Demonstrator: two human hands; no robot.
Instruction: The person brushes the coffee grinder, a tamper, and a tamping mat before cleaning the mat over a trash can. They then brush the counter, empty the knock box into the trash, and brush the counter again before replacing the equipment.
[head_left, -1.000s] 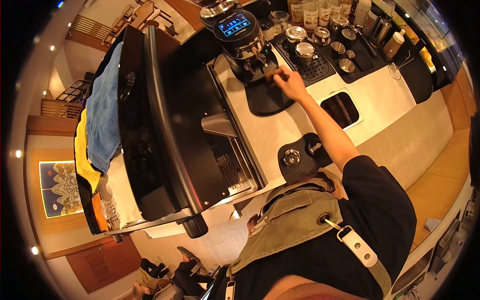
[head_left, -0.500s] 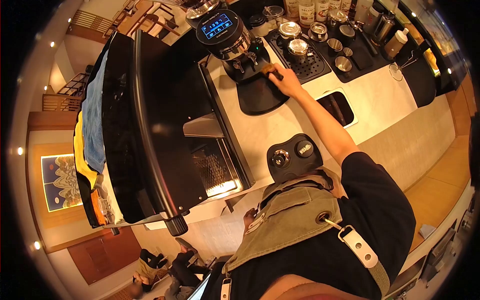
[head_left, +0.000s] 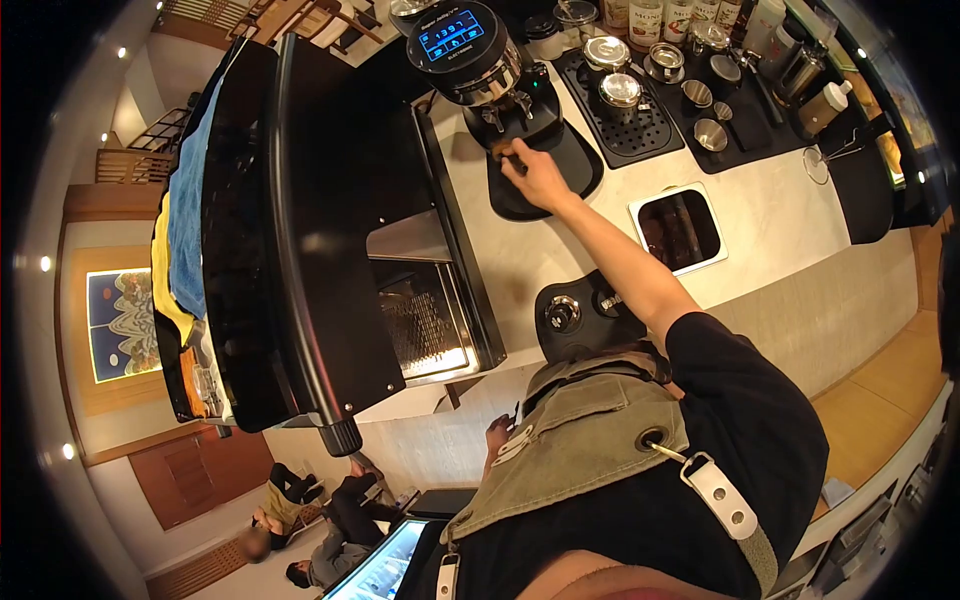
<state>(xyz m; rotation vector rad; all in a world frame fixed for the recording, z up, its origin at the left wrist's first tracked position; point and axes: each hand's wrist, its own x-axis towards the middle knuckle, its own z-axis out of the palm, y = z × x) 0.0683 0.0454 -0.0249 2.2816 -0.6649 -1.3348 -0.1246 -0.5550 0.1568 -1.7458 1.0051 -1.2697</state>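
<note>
My right hand (head_left: 538, 180) is closed round a small brush (head_left: 501, 150) with brown bristles. It holds the brush low over the black tray (head_left: 582, 178) at the foot of the coffee grinder (head_left: 462, 62), just below the grinder's fork. Whether the bristles touch the tray is hard to make out. Low beside the apron, my left hand (head_left: 498, 434) shows only in part, its fingers curled round something dark and thin that I cannot make out. A black tamping mat (head_left: 575, 342) with a metal tamper (head_left: 562, 314) lies close to my body.
A large black espresso machine (head_left: 340, 200) fills the left side. Right of the grinder are a drip tray (head_left: 640, 140) with metal cups and a black mat (head_left: 755, 145) with small steel cups. A rectangular counter opening (head_left: 680, 230) lies nearer me. Two people sit at lower left.
My right hand with the brush has moved left across the tray below the grinder's fork. The view has shifted slightly, and my forearm now covers part of the tamping mat.
</note>
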